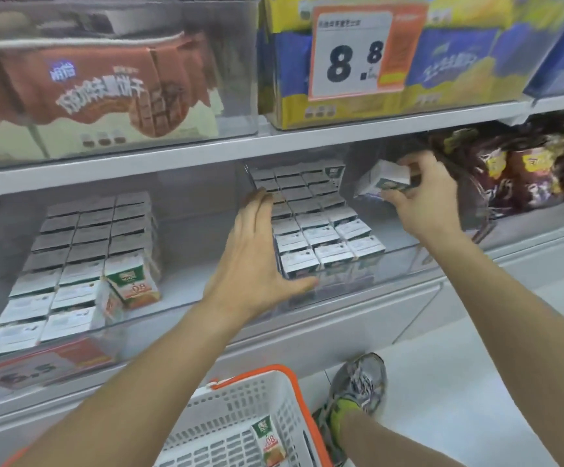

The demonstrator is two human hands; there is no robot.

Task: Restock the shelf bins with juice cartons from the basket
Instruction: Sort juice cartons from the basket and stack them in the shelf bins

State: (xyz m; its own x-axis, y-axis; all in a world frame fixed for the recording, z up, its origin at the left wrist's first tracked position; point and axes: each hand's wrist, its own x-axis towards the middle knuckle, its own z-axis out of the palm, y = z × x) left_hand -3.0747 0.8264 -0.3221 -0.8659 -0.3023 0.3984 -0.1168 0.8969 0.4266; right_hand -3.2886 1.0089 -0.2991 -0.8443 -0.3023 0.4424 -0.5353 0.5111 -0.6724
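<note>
Two clear shelf bins hold rows of small juice cartons: the left bin and the middle bin. My left hand lies flat with straight fingers against the left side of the middle bin's cartons. My right hand grips a tilted juice carton above the back right of that bin. The white basket with orange rim sits on the floor below, with one orange juice carton inside.
Above, clear bins hold brown biscuit boxes and blue-yellow boxes behind an 8.8 price tag. Dark snack bags fill the shelf at right. My shoe stands beside the basket on the white floor.
</note>
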